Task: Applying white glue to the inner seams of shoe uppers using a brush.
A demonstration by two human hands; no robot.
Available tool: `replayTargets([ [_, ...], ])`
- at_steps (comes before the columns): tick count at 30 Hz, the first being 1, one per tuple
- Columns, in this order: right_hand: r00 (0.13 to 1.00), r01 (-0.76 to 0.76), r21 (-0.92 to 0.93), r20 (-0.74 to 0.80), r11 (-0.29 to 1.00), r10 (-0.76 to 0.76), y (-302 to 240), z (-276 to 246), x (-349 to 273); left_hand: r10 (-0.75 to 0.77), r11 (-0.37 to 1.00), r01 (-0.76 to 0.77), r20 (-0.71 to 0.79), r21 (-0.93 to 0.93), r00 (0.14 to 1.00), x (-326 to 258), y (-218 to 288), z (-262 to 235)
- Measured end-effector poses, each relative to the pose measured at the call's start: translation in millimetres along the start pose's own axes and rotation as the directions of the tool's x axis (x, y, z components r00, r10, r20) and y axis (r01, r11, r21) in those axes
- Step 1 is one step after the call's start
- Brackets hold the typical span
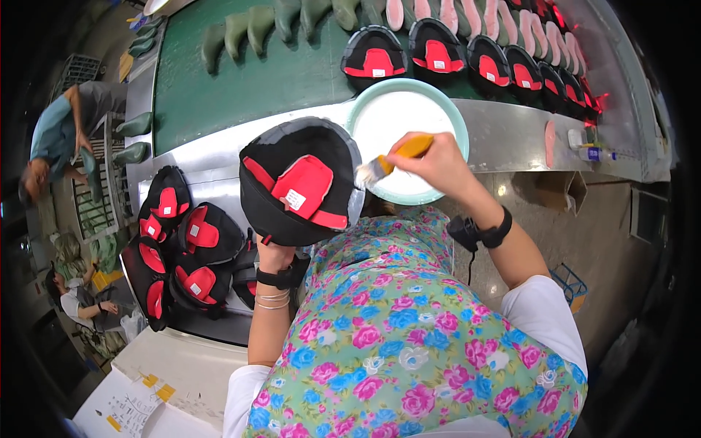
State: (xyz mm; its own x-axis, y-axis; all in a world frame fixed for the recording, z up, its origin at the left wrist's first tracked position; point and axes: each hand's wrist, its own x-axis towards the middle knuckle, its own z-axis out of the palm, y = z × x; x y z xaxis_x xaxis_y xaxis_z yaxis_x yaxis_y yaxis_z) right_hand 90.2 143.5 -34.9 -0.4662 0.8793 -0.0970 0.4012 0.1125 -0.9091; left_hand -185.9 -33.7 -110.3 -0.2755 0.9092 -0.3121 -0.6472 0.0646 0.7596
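Note:
My left hand (274, 255) is closed under a black shoe upper (264, 213) with a red lining and a white label, holding it up with its opening facing me. Most of the left fingers are hidden behind the upper. In my right hand (441, 166) is a paintbrush (415, 147) with a yellow handle, gripped near the handle. Its whitish bristles are at the grey right-hand edge of the upper; whether they touch it I cannot tell. Just beyond, partly under the right hand, stands a pale green basin (458, 123) of white liquid.
Several black-and-red uppers (207, 235) lie in a tray at left. More uppers (375, 55) line the green conveyor belt (219, 102), with green shoe lasts (261, 28) and pink-soled pieces behind. A metal ledge (504, 139) edges it. Two people (62, 120) are at far left.

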Motion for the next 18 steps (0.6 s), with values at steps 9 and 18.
replayTargets([
  [9, 0.903, 0.243, 0.157, 0.323, 0.957, -0.283, -64.5, 7.0, 59.5, 0.378, 0.314, -0.514, 0.392, 0.798, 0.839, -16.6, -3.8, -56.1],
  [18, 0.664, 0.274, 0.363, 0.598, 0.891, -0.448, -107.9, 67.3, 74.0, -0.408, 0.767, 0.509, 0.314, -0.392, 0.857, -11.2, 10.5, 5.3],
])
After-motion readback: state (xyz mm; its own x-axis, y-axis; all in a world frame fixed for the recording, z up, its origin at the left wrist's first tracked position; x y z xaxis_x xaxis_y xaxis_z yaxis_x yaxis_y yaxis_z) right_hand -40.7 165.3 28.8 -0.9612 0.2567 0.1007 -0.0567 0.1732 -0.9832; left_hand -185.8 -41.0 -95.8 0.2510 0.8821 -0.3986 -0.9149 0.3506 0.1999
